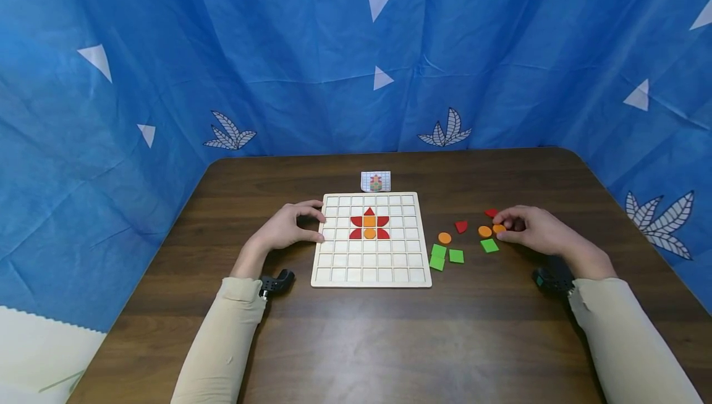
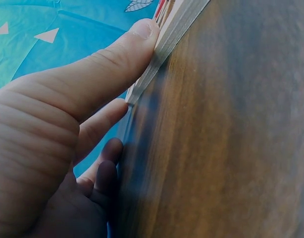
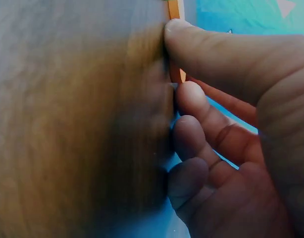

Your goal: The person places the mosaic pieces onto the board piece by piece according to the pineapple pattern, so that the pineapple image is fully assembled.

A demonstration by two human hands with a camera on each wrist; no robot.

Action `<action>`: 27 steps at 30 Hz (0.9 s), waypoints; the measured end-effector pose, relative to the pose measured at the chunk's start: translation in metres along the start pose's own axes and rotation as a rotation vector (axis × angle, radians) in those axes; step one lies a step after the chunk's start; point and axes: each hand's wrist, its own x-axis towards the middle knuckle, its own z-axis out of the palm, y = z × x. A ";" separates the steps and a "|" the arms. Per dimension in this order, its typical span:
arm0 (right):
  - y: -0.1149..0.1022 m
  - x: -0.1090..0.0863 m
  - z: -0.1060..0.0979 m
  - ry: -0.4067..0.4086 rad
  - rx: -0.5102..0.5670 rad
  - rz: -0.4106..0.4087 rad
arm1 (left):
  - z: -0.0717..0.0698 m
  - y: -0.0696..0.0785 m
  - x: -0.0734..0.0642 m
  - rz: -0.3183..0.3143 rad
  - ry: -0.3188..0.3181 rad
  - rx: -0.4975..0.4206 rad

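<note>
A white gridded board (image 1: pixel 369 262) lies flat on the table, bearing a red and orange pattern (image 1: pixel 369 222) in its upper middle. My left hand (image 1: pixel 289 225) rests at the board's left edge; thumb and fingertips touch the rim, and the left wrist view shows the thumb (image 2: pixel 117 57) against that side. Farther right, my right hand (image 1: pixel 531 229) pinches an orange disc (image 1: pixel 499 229) between thumb and forefinger, low over the table. The right wrist view shows the disc (image 3: pixel 177 74) by the thumb, partly hidden. Another orange disc (image 1: pixel 485 231) lies just left of it.
Between board and right hand lie a third orange disc (image 1: pixel 444 238), red pieces (image 1: pixel 461 227) and several green squares (image 1: pixel 456 256). A small printed pattern card (image 1: pixel 376 181) sits behind the board. A blue curtain (image 1: pixel 311 52) hangs beyond the wooden table (image 1: pixel 356 348).
</note>
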 end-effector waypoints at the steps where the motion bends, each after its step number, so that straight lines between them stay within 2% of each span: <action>1: 0.000 0.000 -0.001 -0.005 -0.002 -0.004 | 0.000 0.000 0.000 -0.002 0.001 0.000; 8: -0.005 -0.003 -0.004 -0.013 -0.095 -0.070 | 0.000 0.000 -0.001 -0.011 0.004 0.001; 12: -0.009 -0.002 -0.006 -0.028 -0.119 -0.059 | 0.000 0.000 -0.001 -0.009 0.009 0.002; 17: -0.012 -0.002 -0.004 -0.031 -0.097 -0.031 | 0.001 0.000 -0.001 -0.013 0.002 0.004; 21: -0.012 -0.002 -0.003 0.009 -0.062 -0.039 | 0.001 0.000 -0.001 -0.014 -0.006 0.005; 27: -0.023 0.002 -0.002 0.100 -0.049 -0.098 | 0.000 0.000 0.000 -0.004 0.008 0.010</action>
